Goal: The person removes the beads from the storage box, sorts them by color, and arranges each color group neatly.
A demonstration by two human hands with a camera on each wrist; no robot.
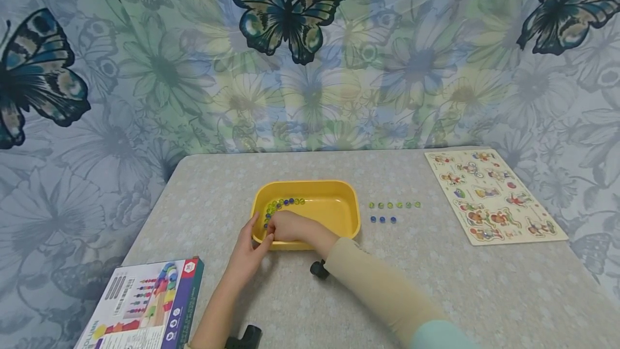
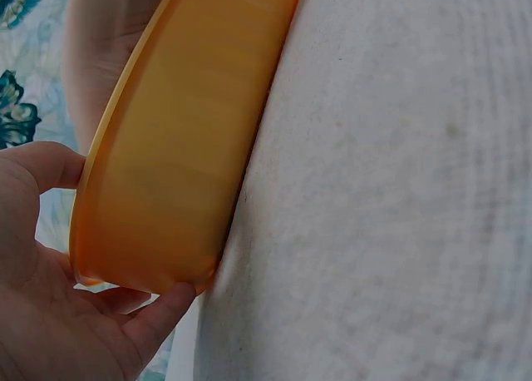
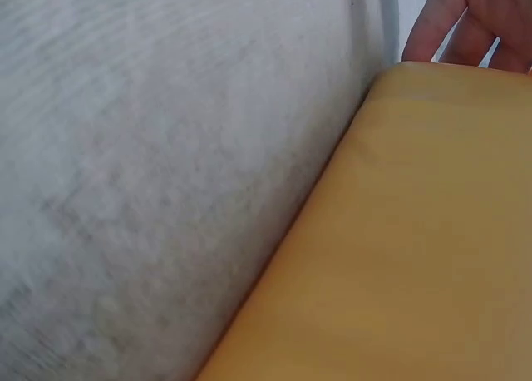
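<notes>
A yellow plastic tray [image 1: 334, 203] stands on the table. My left hand [image 1: 244, 255] grips its near left corner, the thumb over the rim and the other fingers against the outer wall, as the left wrist view shows. Reaching over the near rim, my right hand [image 1: 290, 227] is down inside the tray's left end with its fingers bent. Its fingertips are hidden, so I cannot tell whether they pinch anything. A curved line of small green and blue glass marbles [image 1: 279, 204] runs along the tray's left and far inner side, beside the right hand.
Right of the tray lie a row of several green marbles [image 1: 389, 205] and a row of three blue marbles [image 1: 382, 220]. A board with cartoon pictures [image 1: 499, 198] lies at the far right. A printed cardboard box [image 1: 140, 306] occupies the near left. A butterfly-patterned cloth [image 1: 310, 101] hangs behind the table.
</notes>
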